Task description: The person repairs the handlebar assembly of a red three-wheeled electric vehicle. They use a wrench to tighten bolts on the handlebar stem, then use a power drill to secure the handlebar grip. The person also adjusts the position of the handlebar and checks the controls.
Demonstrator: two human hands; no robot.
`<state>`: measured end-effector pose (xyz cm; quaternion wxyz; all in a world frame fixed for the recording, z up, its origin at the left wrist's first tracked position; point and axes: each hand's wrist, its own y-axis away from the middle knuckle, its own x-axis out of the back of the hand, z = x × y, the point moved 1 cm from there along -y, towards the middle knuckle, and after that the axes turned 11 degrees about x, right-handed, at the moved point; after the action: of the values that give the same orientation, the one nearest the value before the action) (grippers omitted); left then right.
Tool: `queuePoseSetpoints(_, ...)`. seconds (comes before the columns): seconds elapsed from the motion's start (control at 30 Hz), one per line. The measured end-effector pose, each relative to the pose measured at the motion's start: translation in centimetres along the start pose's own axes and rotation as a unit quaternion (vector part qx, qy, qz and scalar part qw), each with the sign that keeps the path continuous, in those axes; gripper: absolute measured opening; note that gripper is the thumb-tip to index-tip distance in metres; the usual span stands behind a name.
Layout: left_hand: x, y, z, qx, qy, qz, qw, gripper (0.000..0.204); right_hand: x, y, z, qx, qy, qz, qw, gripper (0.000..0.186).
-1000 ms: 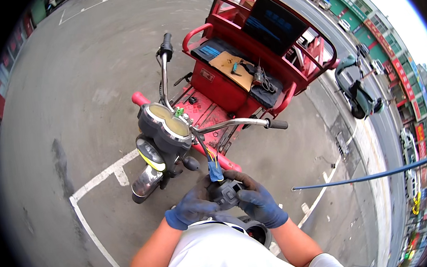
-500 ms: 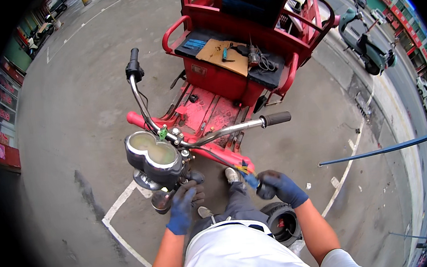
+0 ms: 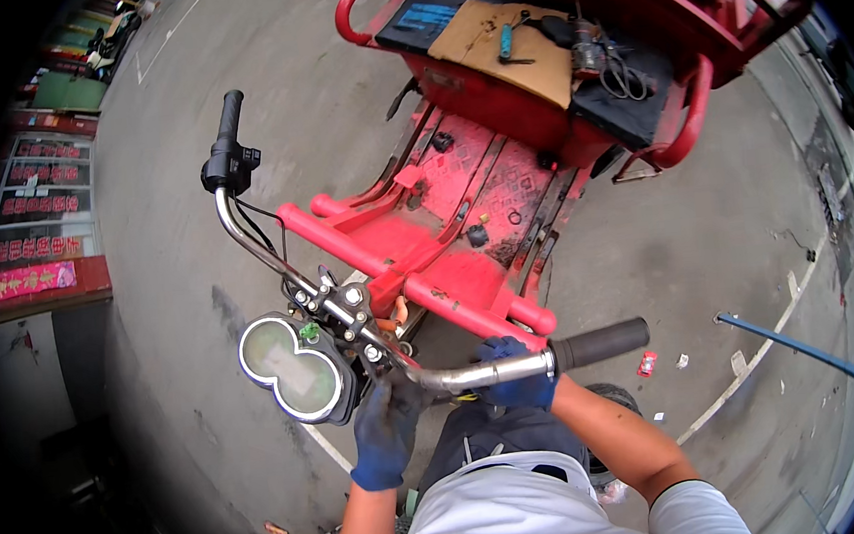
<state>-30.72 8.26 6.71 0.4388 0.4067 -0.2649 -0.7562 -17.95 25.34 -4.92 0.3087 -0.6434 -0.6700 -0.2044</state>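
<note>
Chrome tricycle handlebar (image 3: pixel 481 375): your gloved left hand (image 3: pixel 385 433) bent beside it, right hand (image 3: pixel 522 392) beneath, apparently for underside access; cannot tell whether either pinches anything.

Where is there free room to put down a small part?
Bare ground lies between the red floor plate and the blue pole, and more lies left of the handlebar. The floor plate has some room around its small black pieces. The seat is crowded with cardboard, a teal-handled tool and cable.
</note>
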Motion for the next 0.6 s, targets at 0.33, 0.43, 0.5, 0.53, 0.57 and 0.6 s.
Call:
queuePoseSetpoints(0.33, -4.1, 5.9, 4.0, -0.002, -0.218, 0.169, 0.961, 0.032, -0.6, -2.7, 0.3, -0.081, -0.282, -0.093, 0.952, 0.038)
queuePoseSetpoints(0.43, -3.5, 7.9, 3.6, 0.038, -0.283, 0.190, 0.939, 0.031, 0.2, -3.3, 0.1, -0.135, -0.369, -0.136, 0.909, 0.035)
queuePoseSetpoints(0.5, -3.1, 8.6, 3.6, 0.040, -0.405, 0.196, 0.892, 0.029, -0.7, -5.1, -1.3, -0.158, -0.514, -0.158, 0.828, 0.034)
queuePoseSetpoints(0.53, -3.1, 8.8, 3.4, 0.041, -0.464, 0.197, 0.863, 0.028, -1.3, -6.2, -2.1, -0.167, -0.581, -0.167, 0.779, 0.033)
queuePoseSetpoints(0.57, -3.0, 8.5, 3.0, 0.011, -0.515, 0.191, 0.835, 0.027, -1.6, -7.1, -3.4, -0.137, -0.582, -0.122, 0.792, 0.033)
queuePoseSetpoints(0.6, -3.1, 8.6, 2.9, 0.004, -0.476, 0.206, 0.855, 0.027, -2.0, -7.7, -5.3, -0.106, -0.581, -0.077, 0.803, 0.032)
